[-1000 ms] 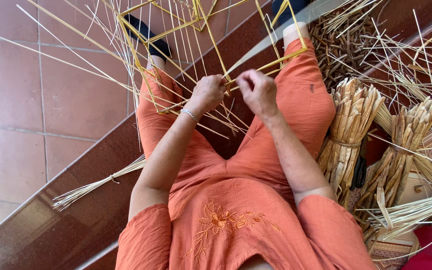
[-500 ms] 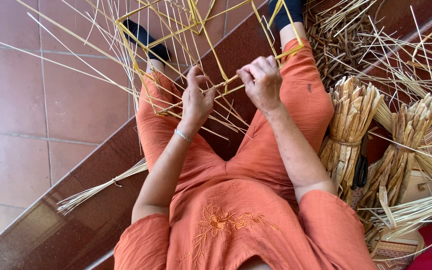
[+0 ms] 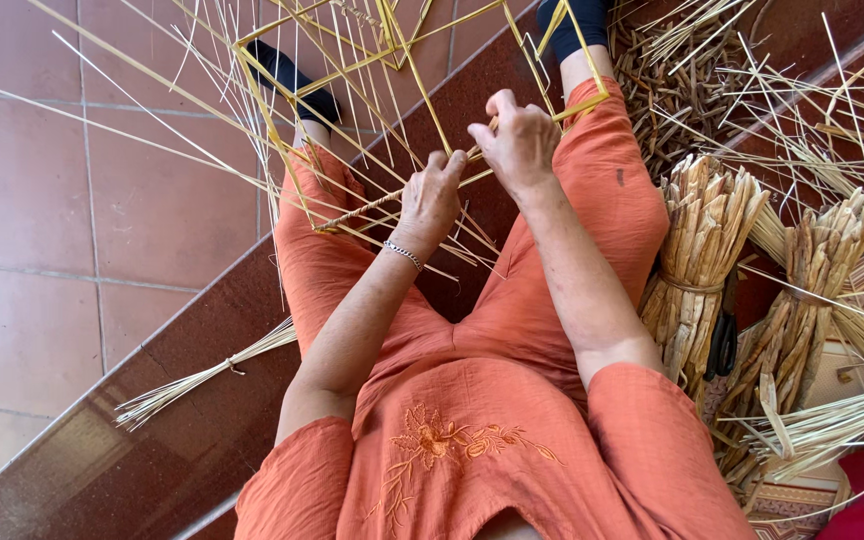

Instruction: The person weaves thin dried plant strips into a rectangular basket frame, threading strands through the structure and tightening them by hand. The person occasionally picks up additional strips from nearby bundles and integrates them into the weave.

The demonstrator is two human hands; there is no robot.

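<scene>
While both hands pinch straw strands, the left hand (image 3: 430,200) and right hand (image 3: 520,145) work a woven straw frame (image 3: 352,60) above the lap; tied straw bundles (image 3: 702,250) stand beside.

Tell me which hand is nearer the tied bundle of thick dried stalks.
Right. The right hand works the straw frame just left of the bundle; the left hand sits farther left, over the lap.

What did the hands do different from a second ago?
The left hand let go, spread its fingers, then closed again on the yellow straw frame, a bit lower and to the left. The right hand kept its grip on the frame and lifted a little. The tied straw bundles and the loose bundle stayed put.
</scene>
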